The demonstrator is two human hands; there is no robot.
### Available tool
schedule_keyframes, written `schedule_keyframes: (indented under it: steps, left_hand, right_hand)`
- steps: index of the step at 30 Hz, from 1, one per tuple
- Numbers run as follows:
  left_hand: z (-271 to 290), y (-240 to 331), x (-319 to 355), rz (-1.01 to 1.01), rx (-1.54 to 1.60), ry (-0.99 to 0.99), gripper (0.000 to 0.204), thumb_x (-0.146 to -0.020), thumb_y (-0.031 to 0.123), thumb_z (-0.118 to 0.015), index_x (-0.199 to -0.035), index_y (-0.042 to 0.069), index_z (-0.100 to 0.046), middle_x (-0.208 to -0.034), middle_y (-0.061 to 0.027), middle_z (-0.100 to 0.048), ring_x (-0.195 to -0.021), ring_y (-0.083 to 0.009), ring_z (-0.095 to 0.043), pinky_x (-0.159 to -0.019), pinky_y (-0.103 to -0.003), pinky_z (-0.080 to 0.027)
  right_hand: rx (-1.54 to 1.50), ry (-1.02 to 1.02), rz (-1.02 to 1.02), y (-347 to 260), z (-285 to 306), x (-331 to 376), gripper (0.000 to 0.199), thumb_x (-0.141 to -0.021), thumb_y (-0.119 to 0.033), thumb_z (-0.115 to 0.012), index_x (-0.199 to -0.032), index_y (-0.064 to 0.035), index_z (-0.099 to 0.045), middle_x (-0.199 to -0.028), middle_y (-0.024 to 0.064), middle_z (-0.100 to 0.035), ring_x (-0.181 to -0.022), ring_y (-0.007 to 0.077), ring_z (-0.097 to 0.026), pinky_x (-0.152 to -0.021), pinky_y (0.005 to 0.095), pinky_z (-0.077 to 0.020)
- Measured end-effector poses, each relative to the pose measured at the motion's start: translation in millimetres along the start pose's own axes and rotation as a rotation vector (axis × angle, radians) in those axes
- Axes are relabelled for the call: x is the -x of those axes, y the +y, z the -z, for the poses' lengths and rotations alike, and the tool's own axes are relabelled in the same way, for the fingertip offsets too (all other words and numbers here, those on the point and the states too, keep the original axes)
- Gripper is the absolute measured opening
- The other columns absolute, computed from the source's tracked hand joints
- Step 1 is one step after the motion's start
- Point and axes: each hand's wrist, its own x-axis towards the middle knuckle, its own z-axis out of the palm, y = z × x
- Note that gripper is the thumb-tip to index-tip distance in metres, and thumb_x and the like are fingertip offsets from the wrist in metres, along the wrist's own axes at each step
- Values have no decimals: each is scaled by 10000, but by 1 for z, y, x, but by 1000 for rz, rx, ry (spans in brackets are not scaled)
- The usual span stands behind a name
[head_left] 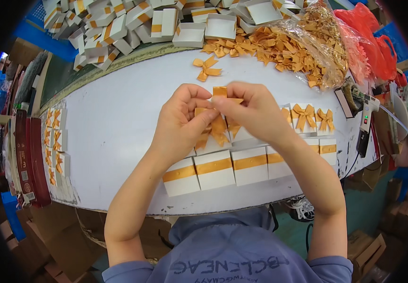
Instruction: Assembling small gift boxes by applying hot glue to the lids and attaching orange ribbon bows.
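Both my hands meet over the middle of the table. My left hand is closed, thumb and fingers pinching gold satin ribbon. My right hand pinches a gold ribbon bow, partly hidden by the fingers. Just below them, more gold bow loops and tails lie over a white box in the back row. Farther right in that row, white boxes carry gold bows. Nearer me runs a row of white boxes with plain gold ribbon bands. One loose gold bow lies beyond my hands.
A heap of gold bows spills from a clear plastic bag at the far right, beside a red bag. White boxes pile up at the back. A glue gun stands right; bowed boxes line the left edge.
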Motion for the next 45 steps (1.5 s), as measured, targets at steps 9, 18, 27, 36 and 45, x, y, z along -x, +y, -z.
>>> schedule_keyframes:
  steps: [9, 18, 27, 36, 45]
  left_hand:
    - [19, -41, 96, -288, -134, 346, 178, -779, -107, -546, -925, -10, -519, -920, -109, -584, -735, -130, -588, -624, -227, -486]
    - [30, -59, 146, -377, -777, 432, 181, -743, -82, -617, -914, -25, -618, -921, -145, -604, -785, -230, -615, -658, -288, -508]
    - [37, -64, 138, -316, -870, 315, 234, -726, -66, -615, -958, -40, -603, -984, -126, -585, -848, -248, -586, -715, -325, -483]
    - [39, -64, 141, -416, -1432, 248, 348, -725, 51, -595, -1067, 110, -617, -1065, -47, -549, -1024, -216, -456, -849, -353, -266]
    - [38, -42, 132, -363, -1534, 91, 433, -728, 17, -551, -1138, 149, -586, -1058, -54, -544, -1009, -230, -464, -852, -396, -261]
  right_hand:
    - [36, -128, -202, 5, -54, 54, 81, -852, -67, -570, -826, -30, -502, -645, 2, -559, -520, 21, -473, -443, 173, -373]
    - [746, -193, 86, 22, -82, 79, 148, -781, -118, -625, -712, -24, -534, -531, 80, -552, -455, 214, -543, -440, 311, -406]
    - [949, -206, 59, 27, -91, 71, 154, -764, -157, -613, -689, -46, -537, -539, 89, -560, -492, 277, -567, -463, 364, -435]
    - [887, -264, 92, 23, -65, 36, 153, -752, -188, -635, -744, -57, -556, -579, 86, -571, -546, 256, -586, -486, 354, -437]
    - [1476, 136, 382, 60, 3, -90, 160, -745, -140, -619, -880, -55, -617, -721, 98, -602, -655, 251, -585, -614, 334, -449]
